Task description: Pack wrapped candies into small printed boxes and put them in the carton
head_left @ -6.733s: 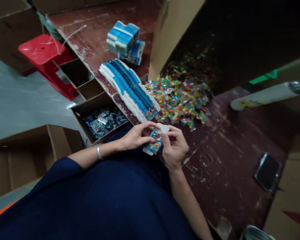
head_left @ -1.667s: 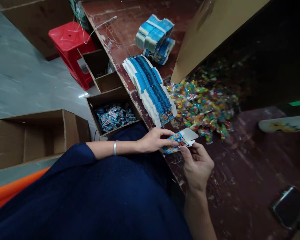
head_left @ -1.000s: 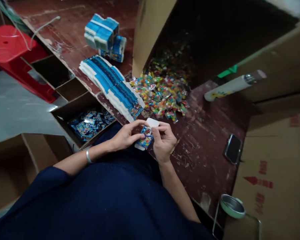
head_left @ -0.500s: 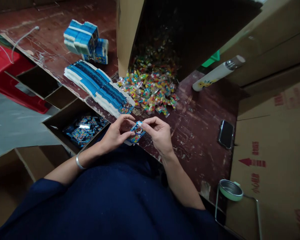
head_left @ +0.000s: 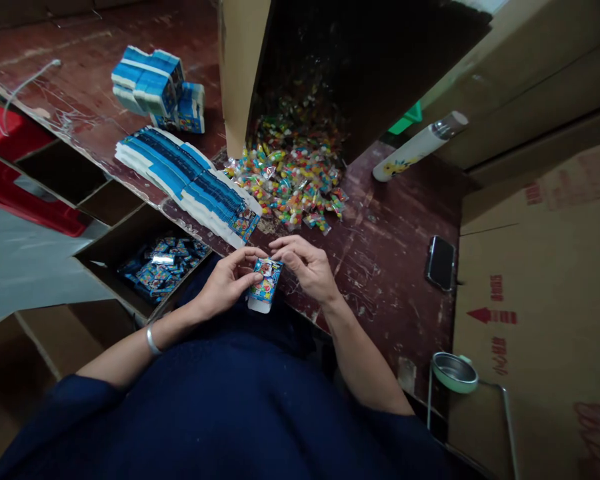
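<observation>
My left hand [head_left: 230,282] grips a small blue printed candy box [head_left: 266,283], thumb across its front and fingers behind. A white flap hangs out at the box's lower end. My right hand [head_left: 309,268] is at the upper edge of the box, its fingers bent round the top corner; their exact contact is partly hidden. Just beyond my hands lies a long row of flat blue boxes [head_left: 190,177]. Behind it, small clear bags of colourful candies [head_left: 300,183] spill from a tipped carton [head_left: 245,80] onto the dark red table [head_left: 375,260].
Bundled flat boxes [head_left: 153,77] stand at the far left. Below the table edge, an open carton holds several filled-looking blue boxes [head_left: 165,267]. A white bottle [head_left: 415,150], a phone [head_left: 441,263] and a cup in a wire holder [head_left: 455,372] are at right. A red stool [head_left: 30,193] stands left.
The candy box has turned more upright and moved slightly left and down, its white lower flap now showing. My right hand's fingers have shifted along its top. The whole view has shifted slightly.
</observation>
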A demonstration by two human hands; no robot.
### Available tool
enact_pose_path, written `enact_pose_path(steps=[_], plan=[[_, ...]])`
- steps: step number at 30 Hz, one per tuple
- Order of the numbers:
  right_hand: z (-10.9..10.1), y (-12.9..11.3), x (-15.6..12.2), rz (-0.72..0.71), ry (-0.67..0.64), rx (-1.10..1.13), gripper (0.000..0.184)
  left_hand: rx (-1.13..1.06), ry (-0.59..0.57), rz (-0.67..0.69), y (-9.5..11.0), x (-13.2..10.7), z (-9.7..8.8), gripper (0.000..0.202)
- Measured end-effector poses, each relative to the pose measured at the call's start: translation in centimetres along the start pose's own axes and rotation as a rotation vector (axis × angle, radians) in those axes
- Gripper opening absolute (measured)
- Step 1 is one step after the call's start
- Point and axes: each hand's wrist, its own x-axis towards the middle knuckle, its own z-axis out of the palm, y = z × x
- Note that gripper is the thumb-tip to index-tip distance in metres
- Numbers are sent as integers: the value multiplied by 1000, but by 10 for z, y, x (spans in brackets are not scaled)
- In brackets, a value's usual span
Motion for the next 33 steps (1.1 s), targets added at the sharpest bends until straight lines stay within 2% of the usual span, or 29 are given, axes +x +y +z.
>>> enact_pose_path(steps=[1, 3, 5, 8, 10, 12, 15, 18, 21, 23, 27, 31, 33], plan=[[-4, 9, 4, 26, 65, -55, 33, -36, -4, -38, -3, 0, 0, 36], [-11, 29, 16, 75, 285, -245, 32, -78, -28, -128, -8, 1, -2, 44], [-16, 49, 30, 76, 382, -454, 35, -39, -98, -196, -12, 2, -9, 47], [-20, 70, 51, 173, 379, -587, 42, 201, -319, -176, -6, 2, -29, 46], [-22, 78, 61, 241, 375, -574, 47, 424, -523, -115, 5, 3, -47, 49], [-24, 82, 67, 264, 377, -509, 48, 599, -687, -86, 18, 3, -63, 45], [-29, 81, 67, 246, 337, -366, 37, 711, -765, -118, 32, 5, -72, 28], [-29, 68, 57, 188, 315, -138, 29, 615, -623, -134, 32, 8, -66, 20], [-22, 41, 41, 145, 353, 101, 34, 496, -380, -101, 21, 14, -51, 29], [-14, 20, 30, 117, 350, 160, 34, 456, -273, -75, 13, 17, -39, 33], [-1, -10, 15, 66, 295, 68, 25, 319, -168, -18, 3, 17, -19, 33], [4, -17, 10, -89, 250, -229, 15, 164, -90, 33, -1, 15, -8, 34], [6, -18, 9, -141, 215, -261, 14, 112, -39, 67, -1, 14, -5, 39]])
